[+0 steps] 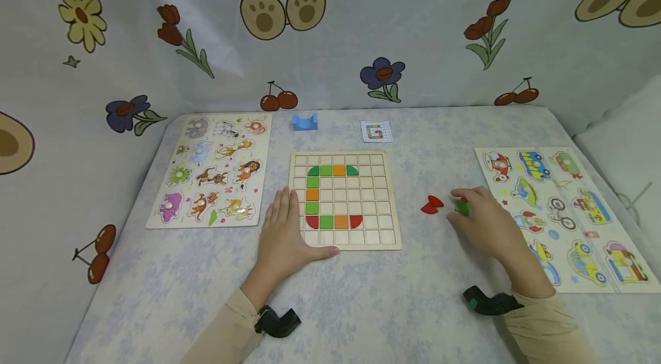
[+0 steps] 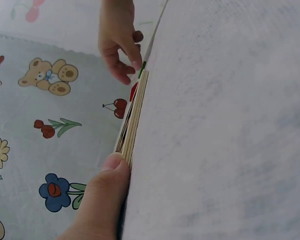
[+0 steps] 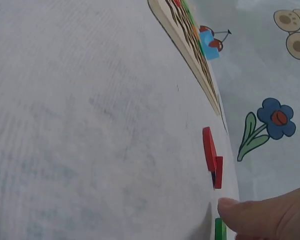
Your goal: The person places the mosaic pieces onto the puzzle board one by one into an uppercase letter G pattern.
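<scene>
A wooden grid board [image 1: 348, 249] lies mid-table, with green, orange and red pieces along its top, left side and bottom. My left hand [image 1: 284, 229] rests at its lower left corner, fingers straight along the left side and the thumb [image 2: 107, 192] against the near edge. On the right, my right hand [image 1: 488, 223] hovers low over green pieces [image 1: 462, 207], its thumb [image 3: 250, 215] and bent fingers spread around them with a gap showing. Two red pieces [image 1: 431, 204] lie just left of that hand, overlapping in the right wrist view.
An animal puzzle board [image 1: 212, 171] lies at the left and a vehicle puzzle board [image 1: 560, 209] at the right, partly under the right forearm. Behind the grid board are a blue holder [image 1: 305, 122] and a small pattern card [image 1: 376, 132]. A printed cloth hangs at the back.
</scene>
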`<action>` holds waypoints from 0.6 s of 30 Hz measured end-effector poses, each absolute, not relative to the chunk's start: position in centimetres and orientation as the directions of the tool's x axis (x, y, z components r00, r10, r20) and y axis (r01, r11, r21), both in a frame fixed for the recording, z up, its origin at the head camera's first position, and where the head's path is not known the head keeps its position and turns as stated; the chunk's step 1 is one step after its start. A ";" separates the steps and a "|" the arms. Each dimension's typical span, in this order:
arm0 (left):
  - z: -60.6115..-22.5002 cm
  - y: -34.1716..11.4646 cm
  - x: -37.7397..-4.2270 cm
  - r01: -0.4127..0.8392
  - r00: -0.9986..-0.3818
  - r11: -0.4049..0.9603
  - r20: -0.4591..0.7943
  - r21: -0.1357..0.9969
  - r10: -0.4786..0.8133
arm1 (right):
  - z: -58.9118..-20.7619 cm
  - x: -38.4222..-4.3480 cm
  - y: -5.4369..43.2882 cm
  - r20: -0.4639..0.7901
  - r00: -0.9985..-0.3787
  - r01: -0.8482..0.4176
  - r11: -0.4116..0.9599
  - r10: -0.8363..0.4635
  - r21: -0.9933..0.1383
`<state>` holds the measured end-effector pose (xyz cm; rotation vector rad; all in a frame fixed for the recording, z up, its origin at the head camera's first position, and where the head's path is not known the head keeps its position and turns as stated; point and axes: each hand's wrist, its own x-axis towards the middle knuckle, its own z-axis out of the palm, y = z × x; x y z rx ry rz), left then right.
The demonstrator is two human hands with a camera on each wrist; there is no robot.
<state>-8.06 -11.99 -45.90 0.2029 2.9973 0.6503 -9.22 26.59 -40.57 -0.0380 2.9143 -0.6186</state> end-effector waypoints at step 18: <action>-45.9 -12.0 -8.0 0.107 -0.989 0.905 -0.049 0.412 0.139 | -40.1 -9.9 27.3 -0.186 -0.981 0.036 0.879 -0.060 -0.476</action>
